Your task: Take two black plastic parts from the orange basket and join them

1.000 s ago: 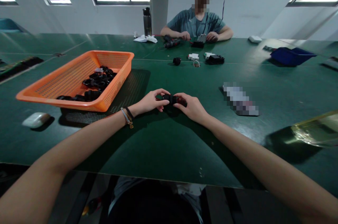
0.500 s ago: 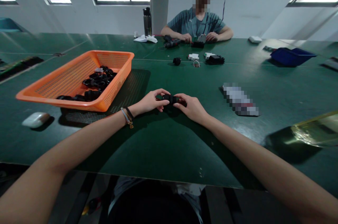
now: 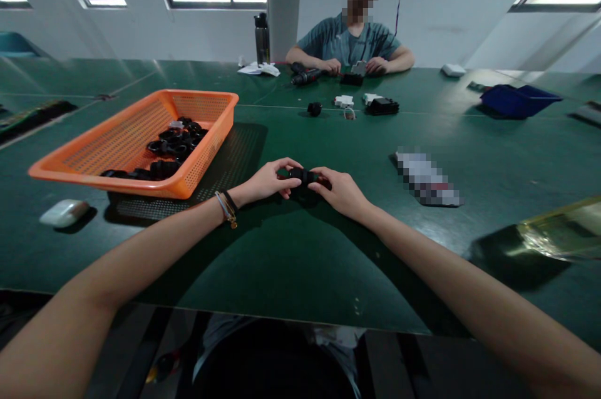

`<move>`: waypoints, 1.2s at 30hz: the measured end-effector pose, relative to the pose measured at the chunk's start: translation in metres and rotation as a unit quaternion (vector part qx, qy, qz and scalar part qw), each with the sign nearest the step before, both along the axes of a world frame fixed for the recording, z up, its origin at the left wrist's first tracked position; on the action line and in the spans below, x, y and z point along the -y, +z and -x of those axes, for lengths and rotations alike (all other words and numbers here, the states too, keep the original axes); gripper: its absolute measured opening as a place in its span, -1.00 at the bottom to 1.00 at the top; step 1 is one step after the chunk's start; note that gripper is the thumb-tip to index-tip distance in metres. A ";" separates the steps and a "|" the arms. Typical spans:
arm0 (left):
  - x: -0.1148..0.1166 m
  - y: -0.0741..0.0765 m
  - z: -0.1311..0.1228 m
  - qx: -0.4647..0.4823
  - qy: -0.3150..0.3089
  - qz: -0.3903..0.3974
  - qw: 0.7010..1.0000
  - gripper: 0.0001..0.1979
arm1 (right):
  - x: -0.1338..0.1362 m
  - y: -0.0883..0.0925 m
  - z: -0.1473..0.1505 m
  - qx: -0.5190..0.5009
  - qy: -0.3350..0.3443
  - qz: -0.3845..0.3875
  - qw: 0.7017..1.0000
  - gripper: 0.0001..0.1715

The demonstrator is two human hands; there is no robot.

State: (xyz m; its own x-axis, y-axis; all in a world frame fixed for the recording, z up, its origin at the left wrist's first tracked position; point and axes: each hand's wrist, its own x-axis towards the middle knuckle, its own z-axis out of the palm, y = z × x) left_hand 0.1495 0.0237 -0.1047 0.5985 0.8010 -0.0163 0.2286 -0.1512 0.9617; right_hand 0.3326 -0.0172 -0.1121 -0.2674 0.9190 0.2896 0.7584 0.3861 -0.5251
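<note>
A small black part is held between both my hands above the green table, near its middle. My left hand grips the part's left end between thumb and fingers. On the right end, my right hand pinches it the same way. To the left stands an orange perforated basket with several black ring-like parts inside it.
A white rounded object lies at the left. On the right are a pixelated flat object, a yellowish transparent container and a blue tray. Across the table a person sits behind a power drill and a black bottle.
</note>
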 end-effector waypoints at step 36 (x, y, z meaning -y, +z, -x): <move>0.007 0.005 -0.005 0.036 0.012 0.060 0.997 -0.79 | 0.001 -0.011 0.001 -0.025 0.070 -0.100 0.992 -0.57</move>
